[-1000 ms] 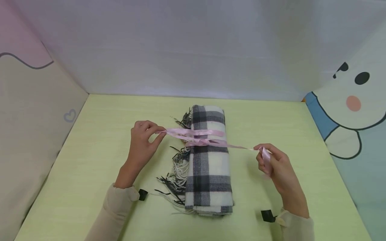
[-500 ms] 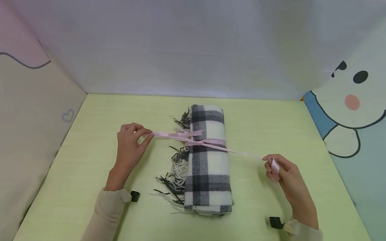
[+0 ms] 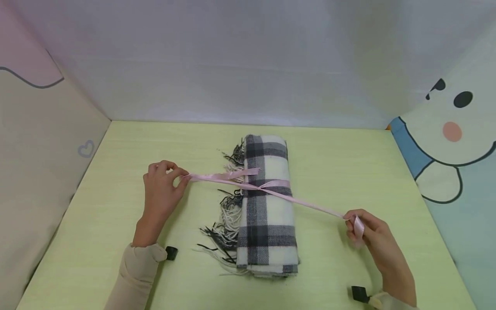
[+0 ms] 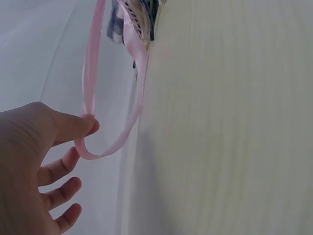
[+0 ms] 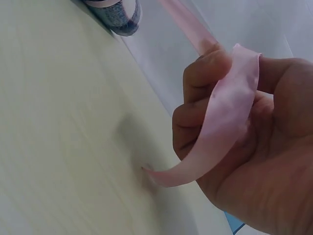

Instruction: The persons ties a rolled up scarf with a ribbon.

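A folded black-and-white plaid scarf (image 3: 271,219) with fringe along its left side lies upright in the head view. Round its middle runs a pink ribbon (image 3: 279,183), crossed on top. My left hand (image 3: 162,189) pinches the ribbon between thumb and forefinger, left of the scarf; in the left wrist view the ribbon (image 4: 90,73) bends back from the fingertips in a loop. To the right, my right hand (image 3: 379,241) pinches the other stretch of ribbon, pulled straight. Its loose end (image 5: 227,107) hangs across the palm in the right wrist view.
Everything rests on a pale yellow-green tabletop (image 3: 108,215). A white back wall (image 3: 248,64) and patterned side panels enclose it. Black wrist-worn pieces (image 3: 172,253) stick out by both sleeves.
Both hands have moved apart, the left leftward and the right rightward and nearer. The ribbon has drawn tight over the scarf, and its loose tail on top has slid left.
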Available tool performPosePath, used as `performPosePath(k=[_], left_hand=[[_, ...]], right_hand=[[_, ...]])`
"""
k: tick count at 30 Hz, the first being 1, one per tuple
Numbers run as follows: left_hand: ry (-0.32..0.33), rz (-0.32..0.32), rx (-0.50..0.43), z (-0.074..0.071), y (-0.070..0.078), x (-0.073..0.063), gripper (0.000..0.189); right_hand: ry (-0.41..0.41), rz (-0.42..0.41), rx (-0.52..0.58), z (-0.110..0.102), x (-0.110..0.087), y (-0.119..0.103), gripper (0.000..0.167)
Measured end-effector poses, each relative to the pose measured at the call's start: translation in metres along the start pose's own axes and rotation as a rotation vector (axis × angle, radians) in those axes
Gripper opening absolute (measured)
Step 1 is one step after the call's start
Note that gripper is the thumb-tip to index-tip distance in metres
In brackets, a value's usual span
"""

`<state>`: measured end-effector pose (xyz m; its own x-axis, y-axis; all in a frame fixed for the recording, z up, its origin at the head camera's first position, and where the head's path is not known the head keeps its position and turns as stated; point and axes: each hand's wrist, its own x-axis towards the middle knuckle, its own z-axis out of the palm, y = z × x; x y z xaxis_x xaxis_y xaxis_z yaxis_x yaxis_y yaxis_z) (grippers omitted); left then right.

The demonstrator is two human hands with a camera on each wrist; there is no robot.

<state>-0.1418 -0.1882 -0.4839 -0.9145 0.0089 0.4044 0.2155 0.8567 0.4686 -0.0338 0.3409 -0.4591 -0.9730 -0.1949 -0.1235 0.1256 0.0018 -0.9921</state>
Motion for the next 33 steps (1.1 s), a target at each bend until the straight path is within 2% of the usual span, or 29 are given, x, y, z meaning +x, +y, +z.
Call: performPosePath(k=[6,10,13,16,19,24,28,31,33], left_hand=[[0.0,-0.03,0.044,-0.002,0.001,0.0,0.006],[-0.055,-0.067,0.044,-0.003,0.002,0.0,0.008],[-0.148,-0.108,0.019,-0.005,0.004,0.0,0.009],[-0.233,-0.135,-0.008,-0.008,0.006,0.001,0.015],[-0.28,-0.132,-0.034,-0.009,0.011,0.004,0.023],[-0.306,-0.053,-0.087,-0.002,0.03,0.009,0.025],[-0.302,0.064,-0.162,0.011,0.054,0.011,0.019],[-0.301,0.183,-0.228,0.024,0.072,0.011,0.017],[-0.31,0.26,-0.245,0.033,0.084,0.01,0.018]], right_hand=[[0.06,0.019,0.035,0.0,-0.001,0.004,0.025],[0.088,0.03,0.015,0.0,-0.001,0.004,0.023],[0.073,0.018,-0.083,-0.001,0.0,0.003,0.021],[0.055,0.006,-0.231,-0.001,0.002,0.001,0.023],[0.059,-0.007,-0.377,0.001,0.006,-0.003,0.026],[0.098,0.009,-0.564,0.013,0.017,-0.016,0.029],[0.144,0.024,-0.802,0.027,0.03,-0.028,0.033],[0.191,-0.035,-0.935,0.042,0.043,-0.036,0.035],[0.211,-0.124,-0.952,0.055,0.054,-0.039,0.033]])
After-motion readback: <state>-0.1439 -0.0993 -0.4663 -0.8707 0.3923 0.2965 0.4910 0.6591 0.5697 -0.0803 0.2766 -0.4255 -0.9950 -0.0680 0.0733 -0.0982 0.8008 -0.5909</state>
